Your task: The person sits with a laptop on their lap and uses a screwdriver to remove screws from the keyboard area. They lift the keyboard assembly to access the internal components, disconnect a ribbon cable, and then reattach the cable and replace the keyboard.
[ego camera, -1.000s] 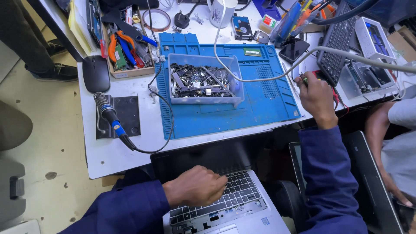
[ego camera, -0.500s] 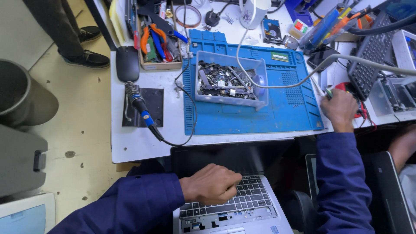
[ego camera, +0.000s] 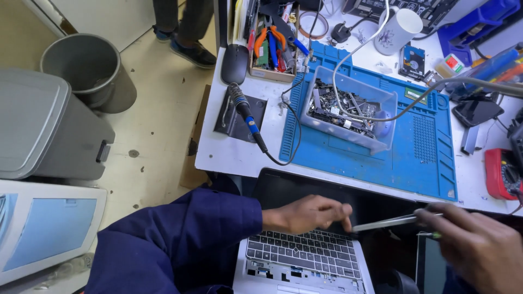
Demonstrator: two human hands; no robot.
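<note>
- Two hands work over an open laptop (ego camera: 305,256) on the person's lap, below the near edge of the surface (ego camera: 229,155).
- Left hand (ego camera: 308,214) lies knuckles up at the top of the keyboard by the hinge, fingers curled together, pressing on the laptop and clamped on nothing.
- Right hand (ego camera: 479,247) is closed around a slim metal tool (ego camera: 389,222), whose tip reaches to the left fingertips; a green-tipped piece shows in the same grip.
- Dark blue sleeves (ego camera: 180,239) cover both arms.
- White surface carries a blue work mat (ego camera: 381,158) with a clear plastic tray (ego camera: 348,109) on it, filled with small dark electronic parts and screws.
- Left of the mat, a soldering iron (ego camera: 245,111) lies across a black pad, with a black mouse (ego camera: 235,63) behind it.
- An open box (ego camera: 269,51) holds orange-handled pliers and other tools.
- Farther back stand a white mug (ego camera: 400,30) and a bare hard drive (ego camera: 412,61); a red multimeter (ego camera: 504,174) sits at the right edge.
- On the tan floor stand a round grey bin (ego camera: 90,71) and a lidded grey bin (ego camera: 46,130); another person's shoes (ego camera: 190,51) show near the surface's far corner.
</note>
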